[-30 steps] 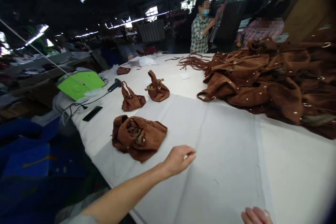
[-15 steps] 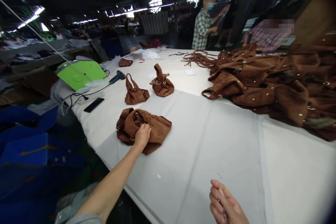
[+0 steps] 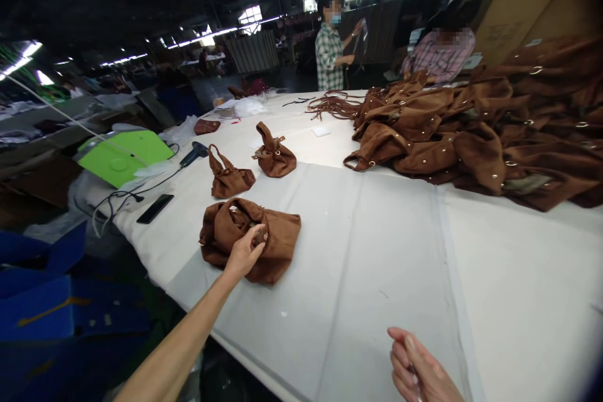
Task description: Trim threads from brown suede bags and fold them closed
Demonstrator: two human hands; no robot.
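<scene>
The right hand (image 3: pixel 417 367) hangs over the near edge of the table (image 3: pixel 400 251), fingers curled, holding nothing. The left hand (image 3: pixel 244 252) grips a crumpled brown bag (image 3: pixel 277 242) lying on the table. Beyond stand two small bags (image 3: pixel 249 163); a heap of bags (image 3: pixel 471 132) lies farther right.

The left hand (image 3: pixel 242 254) grasps a crumpled brown suede bag (image 3: pixel 277 245) on the white table (image 3: pixel 400 245).

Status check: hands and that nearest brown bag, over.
Left hand gripping the crumpled brown suede bag at its top. Right hand loosely curled above the white table, holding nothing visible. Two small pouches beyond, apart.
</scene>
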